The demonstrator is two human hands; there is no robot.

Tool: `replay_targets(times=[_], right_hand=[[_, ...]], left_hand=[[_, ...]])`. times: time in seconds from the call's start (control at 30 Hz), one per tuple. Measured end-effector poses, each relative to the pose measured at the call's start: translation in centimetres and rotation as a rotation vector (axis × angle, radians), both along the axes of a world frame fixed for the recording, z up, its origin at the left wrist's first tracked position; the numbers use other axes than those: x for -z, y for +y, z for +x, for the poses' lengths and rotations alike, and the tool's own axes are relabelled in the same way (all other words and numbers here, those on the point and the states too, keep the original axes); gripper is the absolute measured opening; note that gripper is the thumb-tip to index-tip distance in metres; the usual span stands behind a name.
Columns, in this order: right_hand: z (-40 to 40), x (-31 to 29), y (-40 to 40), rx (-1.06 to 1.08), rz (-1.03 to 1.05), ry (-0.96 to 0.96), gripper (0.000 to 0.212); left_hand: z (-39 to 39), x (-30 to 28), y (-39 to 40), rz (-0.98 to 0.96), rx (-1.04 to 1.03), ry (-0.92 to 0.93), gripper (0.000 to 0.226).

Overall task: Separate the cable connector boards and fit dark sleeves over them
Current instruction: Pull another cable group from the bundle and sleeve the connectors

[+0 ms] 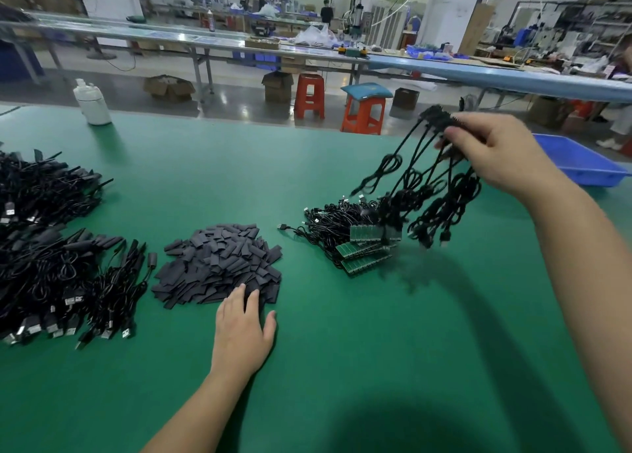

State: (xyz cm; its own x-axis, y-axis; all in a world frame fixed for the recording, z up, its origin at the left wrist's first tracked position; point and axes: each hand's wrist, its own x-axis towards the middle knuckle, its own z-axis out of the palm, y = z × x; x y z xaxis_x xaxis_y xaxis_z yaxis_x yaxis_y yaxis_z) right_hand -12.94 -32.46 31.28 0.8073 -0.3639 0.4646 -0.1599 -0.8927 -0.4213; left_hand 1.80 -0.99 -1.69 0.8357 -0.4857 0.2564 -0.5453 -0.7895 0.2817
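Left hand (244, 329) lies flat on green tabletop (376, 350), grip loose, straight fingertips touching near edge of sleeve pile (219, 264), holding nothing. Right hand (496, 155) is raised above tabletop, grip pinched on top of a cable bunch (424, 192); cables dangle down, blurred. Under the bunch sits a cable heap (335, 223) with green board strips (366, 252) at its near side, boards joined side by side. Left side: big heap of sleeved cables (65, 281), USB plugs toward viewer. Far left, white bottle (91, 102) stands upright near tabletop's back edge. Far right, blue tray (581, 162) on tabletop edge. Beyond: orange stools (309, 95), long benches.
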Motion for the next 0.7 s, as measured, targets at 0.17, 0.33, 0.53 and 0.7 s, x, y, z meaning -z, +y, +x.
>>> replay_targets(times=[0.17,0.33,0.53,0.7], right_hand=[[2.6,-1.3,-1.5,0.230,-0.028,-0.340,0.026],[4.1,-5.2,0.3,0.222,0.001,-0.625,0.025],[6.1,-6.8,1.7,0.152,-0.100,-0.476,0.033],[5.9,-5.1,1.8,0.009,0.102,-0.390,0.018]], left_hand=[[0.2,0.2,0.0,0.005,-0.002,-0.008,0.056],[0.3,0.4,-0.1,0.008,-0.007,-0.009,0.057],[0.3,0.4,-0.1,0.019,-0.005,-0.041,0.054],[-0.4,-1.9,-0.9,-0.007,0.134,-0.227,0.056]])
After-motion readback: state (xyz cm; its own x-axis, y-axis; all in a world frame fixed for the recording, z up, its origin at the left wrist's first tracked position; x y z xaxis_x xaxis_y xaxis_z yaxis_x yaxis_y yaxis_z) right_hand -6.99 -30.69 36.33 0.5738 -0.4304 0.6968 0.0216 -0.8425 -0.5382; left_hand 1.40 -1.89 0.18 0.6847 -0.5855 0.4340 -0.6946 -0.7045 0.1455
